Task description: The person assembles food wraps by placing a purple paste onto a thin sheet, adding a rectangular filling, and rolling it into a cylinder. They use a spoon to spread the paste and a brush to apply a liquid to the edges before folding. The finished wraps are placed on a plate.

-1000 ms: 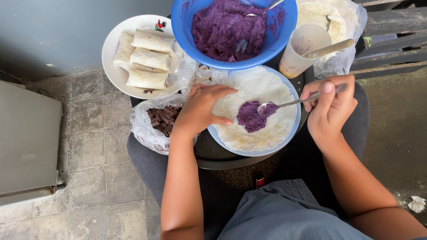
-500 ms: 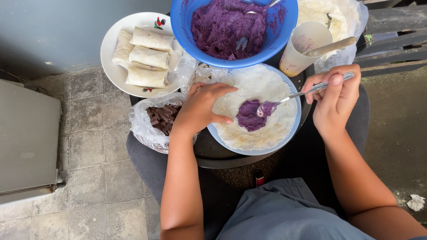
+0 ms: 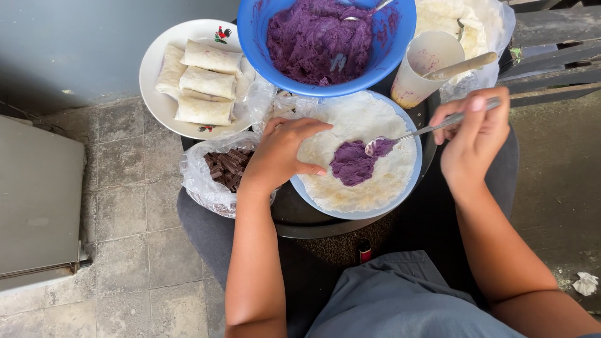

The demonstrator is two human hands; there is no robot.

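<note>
A thin round wrapper lies on a light blue plate with a mound of purple paste in its middle. My left hand rests on the wrapper's left edge, fingers bent over it. My right hand grips a metal spoon by the handle; the spoon's bowl touches the right side of the purple paste. A big blue bowl of the same purple paste stands just behind the plate.
A white plate at back left bears several rolled wrappers. A plastic bag of dark chocolate pieces lies left of my left hand. A cup with a stick stands behind the right hand, with a bag of wrappers beyond. A metal box sits far left.
The right hand has lifted slightly and drawn the spoon to the right across the purple paste, spreading it. The left hand stays on the wrapper's edge.
</note>
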